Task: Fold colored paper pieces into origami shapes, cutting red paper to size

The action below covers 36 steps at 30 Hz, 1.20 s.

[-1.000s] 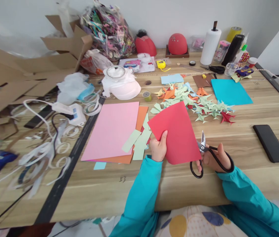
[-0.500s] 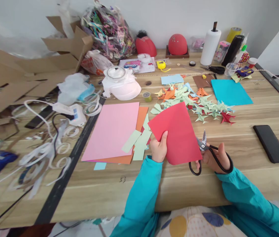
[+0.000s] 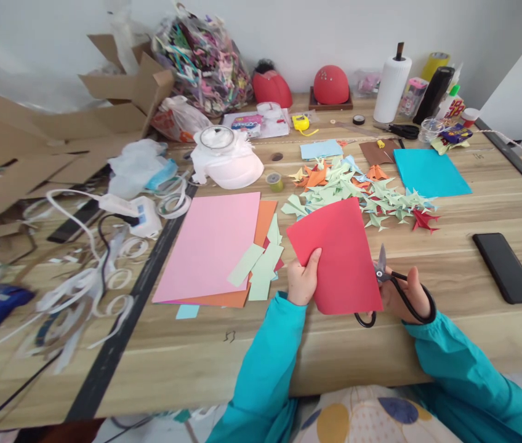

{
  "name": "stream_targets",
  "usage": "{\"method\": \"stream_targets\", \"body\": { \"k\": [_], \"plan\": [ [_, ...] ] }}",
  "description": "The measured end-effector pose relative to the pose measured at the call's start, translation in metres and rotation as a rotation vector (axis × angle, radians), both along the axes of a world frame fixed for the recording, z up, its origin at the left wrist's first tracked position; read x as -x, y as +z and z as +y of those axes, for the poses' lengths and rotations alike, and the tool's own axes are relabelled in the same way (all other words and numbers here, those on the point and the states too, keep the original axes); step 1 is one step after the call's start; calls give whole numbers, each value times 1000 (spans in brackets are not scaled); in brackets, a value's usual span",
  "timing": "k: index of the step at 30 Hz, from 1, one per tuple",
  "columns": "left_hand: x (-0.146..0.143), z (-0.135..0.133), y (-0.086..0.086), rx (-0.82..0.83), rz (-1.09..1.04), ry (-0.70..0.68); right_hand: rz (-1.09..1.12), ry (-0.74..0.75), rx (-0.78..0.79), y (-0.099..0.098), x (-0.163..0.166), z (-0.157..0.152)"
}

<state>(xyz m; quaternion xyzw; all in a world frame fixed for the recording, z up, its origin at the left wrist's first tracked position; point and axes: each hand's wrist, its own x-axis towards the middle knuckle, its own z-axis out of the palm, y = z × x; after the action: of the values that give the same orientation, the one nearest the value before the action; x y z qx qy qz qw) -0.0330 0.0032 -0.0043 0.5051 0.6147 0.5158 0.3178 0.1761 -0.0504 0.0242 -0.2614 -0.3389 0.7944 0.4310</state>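
My left hand [image 3: 302, 280] pinches the left edge of a sheet of red paper [image 3: 339, 258], thumb on top, holding it tilted above the table. In my right hand [image 3: 409, 298] is a pair of scissors [image 3: 380, 274] with black handles, its blades apart and pointing away from me beside the paper's right edge. The paper hides one handle loop in part and some fingers of that hand. Just beyond the paper lies a heap of folded paper stars and birds [image 3: 335, 184], mostly pale green with some orange and red.
To the left lie pink paper [image 3: 210, 246], orange paper [image 3: 265, 218] and pale green strips [image 3: 263, 271]. A black phone [image 3: 506, 267] lies at the right, turquoise paper [image 3: 431, 172] further back. White cables [image 3: 71, 283] and cardboard [image 3: 104, 123] crowd the left side.
My left hand has shifted the red paper slightly to the right and toward me, so its edge now overlaps the scissors' pivot area more. The scissors have barely moved.
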Motion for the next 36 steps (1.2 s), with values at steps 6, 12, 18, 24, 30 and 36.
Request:
{"method": "stream_targets", "body": {
  "k": [6, 12, 18, 24, 30, 36],
  "plan": [
    [1, 2, -3, -33, -14, 40, 20, -45, -15, -1, 3, 0],
    [-4, 0, 0, 63, -165, -19, -34, -57, -12, 2, 0, 2],
    [0, 0, 4, 272, -536, -165, -48, -19, 28, 2, -13, 3],
    [12, 5, 10, 206, -652, -232, -32, 55, 11, -3, -21, 2],
    [6, 5, 13, 221, -708, -150, -119, 110, -27, 0, -19, 0],
    [0, 5, 9, 258, -832, -50, -168, 49, 10, -3, -20, -2]
  ]
}}
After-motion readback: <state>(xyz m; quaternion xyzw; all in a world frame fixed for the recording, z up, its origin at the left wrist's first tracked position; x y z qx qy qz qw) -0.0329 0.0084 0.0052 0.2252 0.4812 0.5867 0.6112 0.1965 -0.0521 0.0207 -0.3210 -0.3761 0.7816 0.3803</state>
